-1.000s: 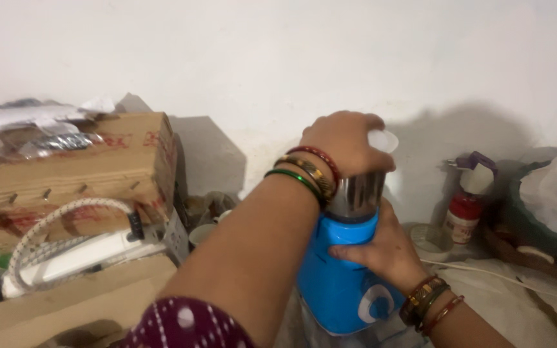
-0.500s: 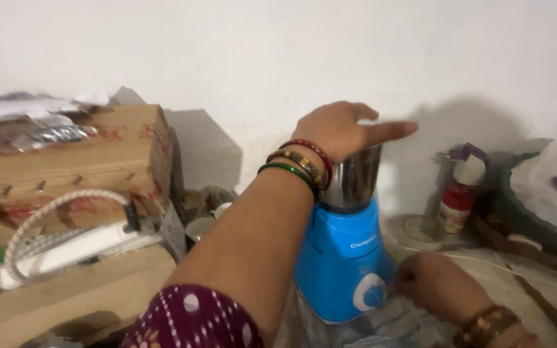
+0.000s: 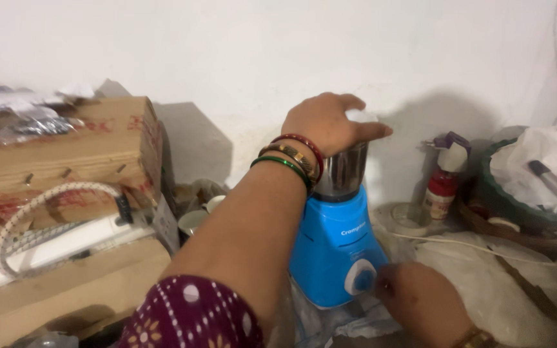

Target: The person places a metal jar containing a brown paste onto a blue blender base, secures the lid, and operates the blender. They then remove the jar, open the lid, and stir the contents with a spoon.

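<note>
A blue mixer grinder base (image 3: 333, 248) stands in the middle with a steel jar (image 3: 344, 171) locked on top. My left hand (image 3: 327, 122) reaches across from the left and presses down on the jar's white lid (image 3: 363, 116), palm and fingers spread over it. Lower right, my right hand (image 3: 420, 301) has its fingertips on the white and blue knob (image 3: 360, 278) on the front of the base. Bangles ring both wrists.
A cardboard box (image 3: 91, 151) and a white iron with a braided cord (image 3: 59, 240) crowd the left. Cups (image 3: 196, 219) sit behind my arm. A red-and-white bottle with a purple cap (image 3: 443, 180), a round lid (image 3: 409, 216) and a green basket (image 3: 517, 207) holding white cloth stand right.
My right hand left the blue base's side, dropped to the lower right and came up to the knob. My left hand stays on the lid.
</note>
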